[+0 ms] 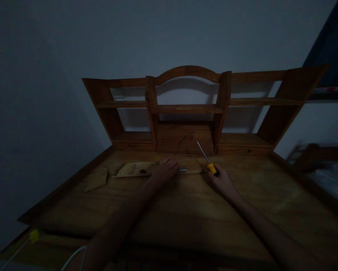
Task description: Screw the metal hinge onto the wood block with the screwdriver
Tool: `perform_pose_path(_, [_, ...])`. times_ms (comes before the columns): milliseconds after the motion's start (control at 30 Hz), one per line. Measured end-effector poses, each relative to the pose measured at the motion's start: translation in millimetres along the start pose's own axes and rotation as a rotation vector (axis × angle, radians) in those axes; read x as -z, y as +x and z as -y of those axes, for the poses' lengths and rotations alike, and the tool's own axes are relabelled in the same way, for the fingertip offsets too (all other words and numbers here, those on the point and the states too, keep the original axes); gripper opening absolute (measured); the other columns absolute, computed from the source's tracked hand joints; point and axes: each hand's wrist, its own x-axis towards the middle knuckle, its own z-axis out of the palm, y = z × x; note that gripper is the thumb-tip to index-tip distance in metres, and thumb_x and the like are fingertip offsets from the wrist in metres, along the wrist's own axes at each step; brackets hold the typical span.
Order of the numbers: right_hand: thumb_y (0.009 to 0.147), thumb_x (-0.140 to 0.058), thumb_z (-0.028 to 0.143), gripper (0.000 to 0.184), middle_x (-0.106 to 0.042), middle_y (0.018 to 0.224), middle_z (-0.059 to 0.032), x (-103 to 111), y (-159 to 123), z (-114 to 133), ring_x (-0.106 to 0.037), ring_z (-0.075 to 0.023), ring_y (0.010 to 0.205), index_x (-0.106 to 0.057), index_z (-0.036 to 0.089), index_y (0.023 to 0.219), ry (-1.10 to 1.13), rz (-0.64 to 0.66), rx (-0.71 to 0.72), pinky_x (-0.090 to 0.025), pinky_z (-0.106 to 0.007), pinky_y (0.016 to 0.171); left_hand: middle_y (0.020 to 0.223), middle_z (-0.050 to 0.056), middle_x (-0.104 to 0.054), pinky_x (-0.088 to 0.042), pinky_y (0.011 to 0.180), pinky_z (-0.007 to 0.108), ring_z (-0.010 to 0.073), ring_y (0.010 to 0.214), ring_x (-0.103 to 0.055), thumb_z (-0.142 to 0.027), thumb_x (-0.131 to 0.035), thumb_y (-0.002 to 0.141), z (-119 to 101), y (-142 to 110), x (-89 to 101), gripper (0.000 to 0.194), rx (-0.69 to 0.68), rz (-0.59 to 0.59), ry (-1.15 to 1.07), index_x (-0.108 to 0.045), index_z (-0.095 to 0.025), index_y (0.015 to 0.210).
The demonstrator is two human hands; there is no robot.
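A hand could pass over the desk (259, 199) between the left hand (166, 168) and right hand (222, 181), or right of the right forearm. The shelf unit (186, 109) blocks the far side, the screwdriver (212, 168) slants up toward it, and the wood strip (133, 169) and small piece (98, 180) lie on the left.

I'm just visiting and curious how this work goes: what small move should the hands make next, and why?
Perhaps swing the screwdriver tip down toward the small metal piece. The right hand grips the handle, but the shaft points up and away, while the metal piece lies low beside the left hand. I can't tell whether they fit.
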Motion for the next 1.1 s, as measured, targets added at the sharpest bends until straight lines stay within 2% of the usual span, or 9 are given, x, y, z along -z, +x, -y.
perform_pose_path(300, [0.085,-0.055,0.048,0.030,-0.065,0.079,-0.0031,1.3,-0.7,1.2,-0.058,-0.0183,0.068,-0.061,0.020,0.094,-0.026,-0.013,0.005,-0.040,-0.028,0.060,0.102,0.009,-0.055,-0.039,0.094,0.037,0.0227,0.098,-0.051,-0.008,-0.044,0.092,-1.9,0.6,-12.8,0.014,0.020,-0.028,0.045,-0.055,-0.013,0.100])
perform_pose_path(567, [0.085,-0.054,0.047,0.029,-0.065,0.079,-0.0036,1.5,0.1,2.2,-0.058,-0.0188,0.069,-0.061,0.020,0.091,-0.037,-0.014,0.015,-0.040,-0.028,0.061,0.106,0.006,-0.058,-0.040,0.093,0.036,0.0212,0.101,-0.049,-0.017,-0.051,0.093,1.0,-1.1,0.9,0.016,0.075,-0.058,-0.246,-0.060,-0.020,0.106])
perform_pose_path(700, [0.085,-0.054,0.047,0.029,-0.065,0.077,-0.0027,3.6,-1.3,6.1,-0.058,-0.0182,0.068,-0.062,0.020,0.093,-0.067,0.006,0.001,-0.039,-0.028,0.060,0.105,0.006,-0.059,-0.039,0.093,0.037,0.0222,0.102,-0.050,-0.020,-0.054,0.092,5.9,-0.8,3.2,0.017,0.063,-0.045,-0.291,-0.064,-0.021,0.106])
perform_pose_path(933, [0.086,-0.053,0.047,0.030,-0.066,0.078,-0.0035,1.5,-1.3,2.2,-0.058,-0.0185,0.069,-0.061,0.019,0.092,-0.073,0.010,0.024,-0.040,-0.028,0.060,0.103,0.007,-0.058,-0.039,0.091,0.037,0.0219,0.099,-0.049,-0.021,-0.050,0.094,3.6,-1.0,11.1,0.016,0.042,-0.037,-0.262,-0.063,-0.019,0.104])
perform_pose_path(1100, [0.084,-0.054,0.047,0.031,-0.067,0.080,-0.0046,0.1,0.0,-0.2,-0.059,-0.0197,0.070,-0.063,0.019,0.094,-0.098,-0.012,0.006,-0.042,-0.029,0.062,0.099,0.008,-0.057,-0.039,0.092,0.037,0.0226,0.095,-0.049,-0.016,-0.049,0.093,-0.1,2.9,10.3,0.011,0.010,0.031,-0.102,-0.058,-0.016,0.099])
